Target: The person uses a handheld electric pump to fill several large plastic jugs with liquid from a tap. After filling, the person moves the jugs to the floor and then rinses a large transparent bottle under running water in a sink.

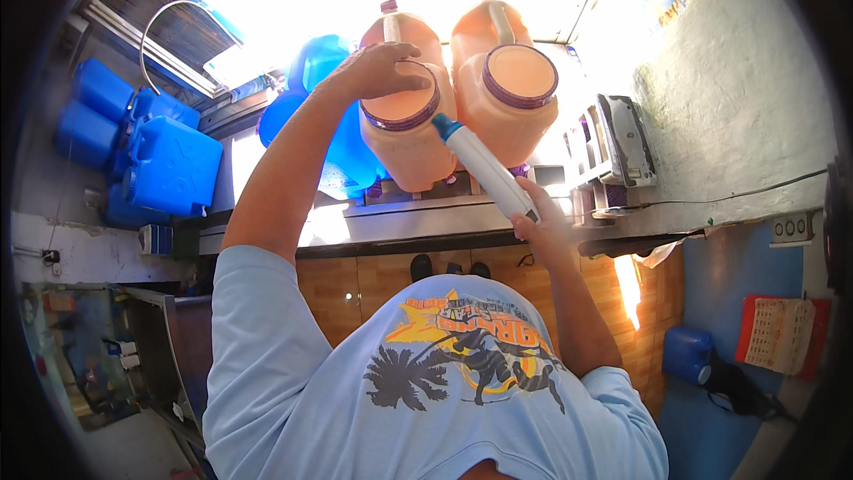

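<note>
Two peach-coloured jugs stand side by side in front of me, the left jug (pixel 410 151) and the right jug (pixel 511 138). Each has a wide purple-rimmed lid facing me and a small cap on top. My left hand (pixel 378 71) lies across the upper part of the left jug's lid (pixel 400 107), its fingers apart. In my right hand (pixel 544 224) is a white tube-shaped tool (pixel 489 169), gripped near its lower end. Its teal tip points up and left, close to the left jug's lid. The exact kind of tool does not show.
The jugs stand on a counter (pixel 400 229) before a bright window. Blue containers (pixel 342 147) stand left of them, with several blue jerrycans (pixel 173 164) farther left. A dark-and-white device (pixel 622 142) is by the right wall. A cable (pixel 729 194) runs along that wall.
</note>
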`<action>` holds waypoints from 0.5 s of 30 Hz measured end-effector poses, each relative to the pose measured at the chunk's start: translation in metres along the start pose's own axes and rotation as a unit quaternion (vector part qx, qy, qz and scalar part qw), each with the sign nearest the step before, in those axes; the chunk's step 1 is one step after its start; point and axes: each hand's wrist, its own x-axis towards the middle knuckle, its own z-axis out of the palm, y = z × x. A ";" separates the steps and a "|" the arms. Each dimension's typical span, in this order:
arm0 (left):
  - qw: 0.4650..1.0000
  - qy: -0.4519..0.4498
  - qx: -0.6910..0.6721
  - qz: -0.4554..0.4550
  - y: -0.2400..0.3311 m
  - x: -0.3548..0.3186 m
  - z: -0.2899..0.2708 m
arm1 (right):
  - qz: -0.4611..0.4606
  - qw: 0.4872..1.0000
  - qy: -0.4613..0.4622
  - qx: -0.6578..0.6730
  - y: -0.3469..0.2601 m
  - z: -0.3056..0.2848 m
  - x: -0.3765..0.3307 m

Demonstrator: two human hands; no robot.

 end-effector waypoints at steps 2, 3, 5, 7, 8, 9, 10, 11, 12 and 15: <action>0.999 -0.028 0.006 -0.027 0.000 0.002 -0.005 | -0.040 0.995 -0.053 -0.071 -0.006 0.000 0.001; 0.996 -0.041 0.025 -0.069 0.000 0.003 -0.008 | -0.059 0.995 -0.018 -0.081 -0.010 0.001 0.002; 0.990 -0.065 0.041 -0.122 0.000 0.003 -0.013 | -0.049 0.990 -0.002 -0.129 -0.023 -0.002 0.007; 0.988 -0.059 0.040 -0.137 0.001 0.002 -0.014 | -0.034 0.993 0.043 -0.101 -0.038 -0.005 0.012; 0.995 -0.041 0.032 -0.080 0.001 0.001 -0.013 | -0.038 0.992 0.077 -0.091 -0.043 -0.005 0.013; 1.000 0.002 0.026 -0.017 0.001 0.000 -0.009 | -0.078 0.985 0.071 -0.133 -0.048 -0.004 0.013; 0.999 0.013 0.029 0.024 0.002 -0.001 -0.006 | -0.095 0.981 0.022 -0.166 -0.051 -0.003 0.012; 0.999 0.023 0.005 0.045 0.002 0.000 -0.004 | -0.115 0.975 -0.011 -0.189 -0.054 -0.001 0.010; 0.999 0.001 -0.010 0.044 0.003 0.000 -0.003 | -0.141 0.965 -0.041 -0.216 -0.055 0.002 0.008; 0.999 -0.043 0.007 -0.031 0.003 0.003 -0.003 | -0.145 0.957 -0.098 -0.231 -0.058 0.005 0.002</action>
